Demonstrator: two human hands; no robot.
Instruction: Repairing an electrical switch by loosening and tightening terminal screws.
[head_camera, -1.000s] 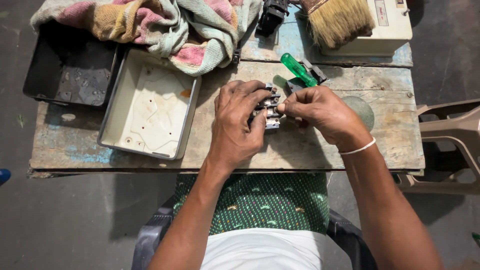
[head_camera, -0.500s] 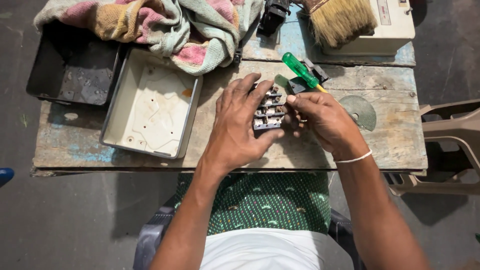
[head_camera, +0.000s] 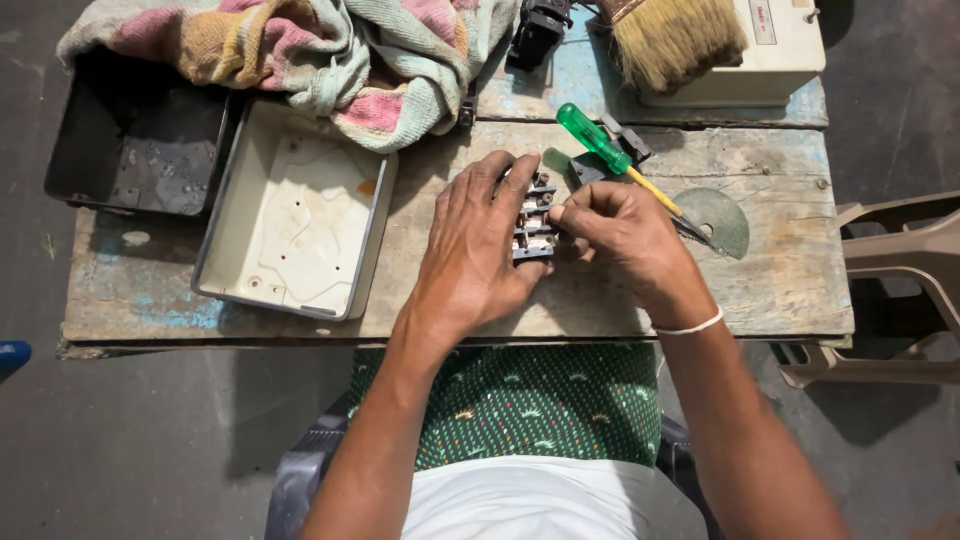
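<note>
At the middle of the wooden bench (head_camera: 300, 335), a small switch block with metal terminals (head_camera: 533, 222) is pinned between the two hands. The left hand (head_camera: 478, 250) is laid over its left side, fingers curled round it and grasping it. The block's long axis runs away from the body, toward the far edge. The right hand (head_camera: 622, 235) is pressed against its right edge, fingertips pinched on a terminal. The green-handled screwdriver (head_camera: 612, 160) lies just beyond the right hand, nearer to it than to the left, handle pointing far-left.
</note>
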